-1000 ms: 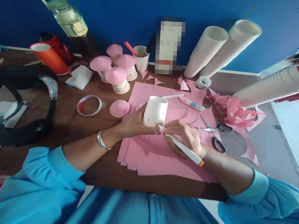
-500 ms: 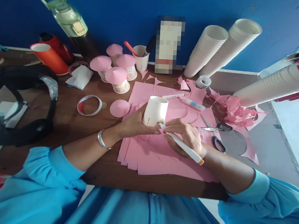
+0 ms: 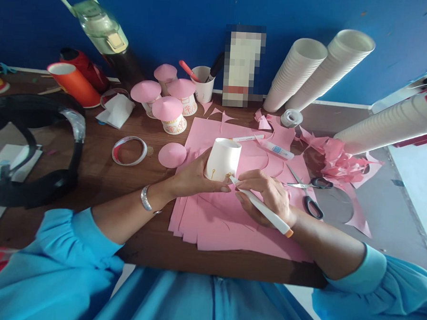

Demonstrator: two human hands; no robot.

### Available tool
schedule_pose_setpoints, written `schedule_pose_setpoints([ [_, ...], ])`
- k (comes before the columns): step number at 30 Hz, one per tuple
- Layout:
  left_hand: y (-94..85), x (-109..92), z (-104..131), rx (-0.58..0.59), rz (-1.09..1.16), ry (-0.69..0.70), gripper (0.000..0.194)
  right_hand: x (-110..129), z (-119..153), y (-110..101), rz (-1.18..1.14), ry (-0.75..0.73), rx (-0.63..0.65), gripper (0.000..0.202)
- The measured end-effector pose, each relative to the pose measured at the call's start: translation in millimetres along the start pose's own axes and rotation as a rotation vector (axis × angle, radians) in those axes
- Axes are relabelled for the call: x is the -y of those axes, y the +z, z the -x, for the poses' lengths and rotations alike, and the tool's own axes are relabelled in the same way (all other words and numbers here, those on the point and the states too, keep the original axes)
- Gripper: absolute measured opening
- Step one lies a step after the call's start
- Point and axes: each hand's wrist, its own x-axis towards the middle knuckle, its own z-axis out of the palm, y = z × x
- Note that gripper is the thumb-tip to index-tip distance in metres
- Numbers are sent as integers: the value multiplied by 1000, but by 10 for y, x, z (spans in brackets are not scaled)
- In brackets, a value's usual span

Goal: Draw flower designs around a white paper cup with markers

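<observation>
My left hand (image 3: 198,176) is closed around a white paper cup (image 3: 223,156), held upside down above the pink sheets. Small orange-brown line drawings show low on the cup's side. In my right hand (image 3: 267,194) is a white marker pen (image 3: 268,211) with an orange end, its tip at the cup's lower side by one of the drawings. Pink paper sheets (image 3: 210,226) lie in a stack beneath both hands. To the left of the cup is a loose pink paper cone (image 3: 172,155).
Several decorated cups with pink cone tops (image 3: 168,109) stand at the back left. Scissors (image 3: 313,206), a glue tube (image 3: 278,150) and a second marker (image 3: 248,138) lie about the sheets. Tall stacks of paper cups (image 3: 296,73) rise behind, with crumpled pink scraps (image 3: 342,162) at right.
The whole view has shifted slightly, so everything sits a little further right. The cup and marker keep nearly the same pose, and the drawing near the tip looks slightly fuller.
</observation>
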Motion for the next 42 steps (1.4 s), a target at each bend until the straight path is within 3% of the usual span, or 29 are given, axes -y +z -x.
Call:
schedule_pose_setpoints([
  [34, -28, 79, -28, 96, 47, 77, 69, -14, -12, 19, -32, -15, -33, 17],
  [42, -38, 54, 7, 54, 6, 4, 81, -1, -3, 4, -23, 21, -40, 21],
])
